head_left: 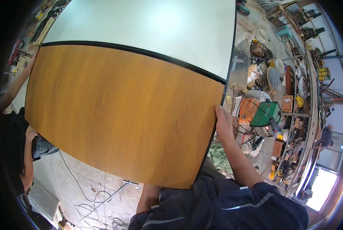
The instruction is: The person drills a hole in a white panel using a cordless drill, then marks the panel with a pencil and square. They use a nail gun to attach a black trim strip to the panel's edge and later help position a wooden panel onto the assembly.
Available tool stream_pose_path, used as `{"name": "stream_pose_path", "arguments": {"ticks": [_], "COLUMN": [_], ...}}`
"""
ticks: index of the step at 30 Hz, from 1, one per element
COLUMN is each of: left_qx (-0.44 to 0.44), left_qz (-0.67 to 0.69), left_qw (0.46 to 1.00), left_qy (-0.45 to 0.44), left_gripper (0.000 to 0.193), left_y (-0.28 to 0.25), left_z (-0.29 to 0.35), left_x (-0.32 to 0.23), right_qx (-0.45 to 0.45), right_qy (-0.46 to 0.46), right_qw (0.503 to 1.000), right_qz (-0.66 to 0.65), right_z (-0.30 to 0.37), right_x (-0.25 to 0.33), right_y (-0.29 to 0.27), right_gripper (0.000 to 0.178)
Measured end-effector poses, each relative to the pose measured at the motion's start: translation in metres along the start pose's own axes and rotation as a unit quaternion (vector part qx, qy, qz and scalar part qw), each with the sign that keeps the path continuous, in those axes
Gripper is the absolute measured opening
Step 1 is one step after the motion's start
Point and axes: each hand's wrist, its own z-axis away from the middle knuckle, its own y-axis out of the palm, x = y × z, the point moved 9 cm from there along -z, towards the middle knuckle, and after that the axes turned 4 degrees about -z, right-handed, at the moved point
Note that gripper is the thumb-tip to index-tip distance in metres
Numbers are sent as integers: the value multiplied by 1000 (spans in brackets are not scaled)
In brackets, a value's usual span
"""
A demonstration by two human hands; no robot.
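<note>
A large framed panel (121, 115) spans the middle, with a brown wood-grain section nearest me. Beyond a black strip (137, 51) lies its glossy white section (141, 23). My right hand (224, 122) grips the panel's black right edge, thumb along the rim; its other fingers are mostly hidden behind. My left forearm (147, 196) passes beneath the near edge, and the panel hides that hand. At the far left, another person in dark clothes has one hand (32, 61) on the upper left edge and the other hand (31, 132) by the lower left corner.
To the right, a green boxy machine (266, 114) stands among cables, bags and an orange box (249, 110). Crowded shelving (309, 111) runs along that side. Below left, loose cable (83, 197) and a metal bar (110, 197) lie on the concrete floor (60, 176).
</note>
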Motion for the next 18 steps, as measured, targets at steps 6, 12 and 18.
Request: {"name": "stream_pose_path", "arguments": {"ticks": [6,12,18], "left_qx": [-9,-24,-22], "left_qz": [-7,-5,-8], "left_qw": [999,998,998], "left_qy": [-32,-52,-63], "left_gripper": [74,74,74], "left_y": [-2,-5,-6], "left_z": [-7,0,-4], "left_x": [2,1,-1], "right_qx": [-67,-71,-78], "right_qy": [-90,-92,-83], "right_qw": [989,990,984], "right_qz": [98,84,137], "right_z": [-3,2,3], "right_x": [-6,-6,-2], "right_y": [-8,-8,-9], "right_gripper": [48,47,49]}}
